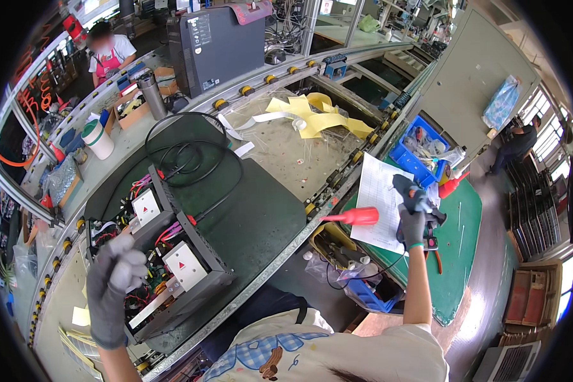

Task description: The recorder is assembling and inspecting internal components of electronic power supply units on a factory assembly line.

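My left hand (111, 280), in a grey glove, hovers over the near end of an open black electronics chassis (200, 245) on a dark mat; its fingers are curled with nothing in them. Inside the chassis are two white modules with red triangles (183, 265) and coloured wiring. My right hand (414, 219), also gloved, is raised over the green side bench and grips a dark power screwdriver (406, 190). A red squeeze bottle with a long nozzle (353, 216) lies just left of that hand, beside a printed paper sheet (379, 197).
A black cable loop (188, 149) lies on the mat behind the chassis. Yellow and white strips (315, 114) litter the conveyor surface. A blue parts bin (417, 149), orange-handled pliers (434, 248), a white cup (97, 139) and a large black case (219, 44) stand around. Another person sits at the far left.
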{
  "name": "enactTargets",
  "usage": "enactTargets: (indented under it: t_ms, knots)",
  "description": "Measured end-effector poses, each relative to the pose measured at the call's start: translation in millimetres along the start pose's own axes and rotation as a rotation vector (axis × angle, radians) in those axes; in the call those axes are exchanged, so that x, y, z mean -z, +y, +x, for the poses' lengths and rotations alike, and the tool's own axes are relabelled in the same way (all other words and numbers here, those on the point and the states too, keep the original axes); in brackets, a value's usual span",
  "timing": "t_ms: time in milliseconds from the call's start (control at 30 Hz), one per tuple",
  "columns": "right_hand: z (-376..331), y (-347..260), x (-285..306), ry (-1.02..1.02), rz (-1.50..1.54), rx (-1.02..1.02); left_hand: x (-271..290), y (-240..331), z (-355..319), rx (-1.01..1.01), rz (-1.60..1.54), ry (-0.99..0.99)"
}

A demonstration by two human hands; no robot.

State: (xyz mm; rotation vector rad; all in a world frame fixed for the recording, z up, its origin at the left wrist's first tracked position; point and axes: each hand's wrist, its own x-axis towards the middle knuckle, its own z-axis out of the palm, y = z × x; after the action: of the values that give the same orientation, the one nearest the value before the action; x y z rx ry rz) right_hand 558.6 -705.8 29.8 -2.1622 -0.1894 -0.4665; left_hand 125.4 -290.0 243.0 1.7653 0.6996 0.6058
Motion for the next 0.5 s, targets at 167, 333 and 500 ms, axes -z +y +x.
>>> enactTargets:
  t_ms: [167, 333, 500]
  knots:
    - [5.2, -19.9, 6.9, -0.143, -0.306, -0.262, -0.7, -16.3, -30.7, 0.043, 0.021, -0.058]
    - [-58.7, -100.3, 38.7, 0.272, -0.629, 0.062, 7.6, -23.9, -44.7, 0.006, 0.046, 0.055]
    - [-80.7, -142.8, -22.3, -0.364, -0.538, 0.807, 6.7, -30.0, -48.0, -0.096, 0.0, 0.148]
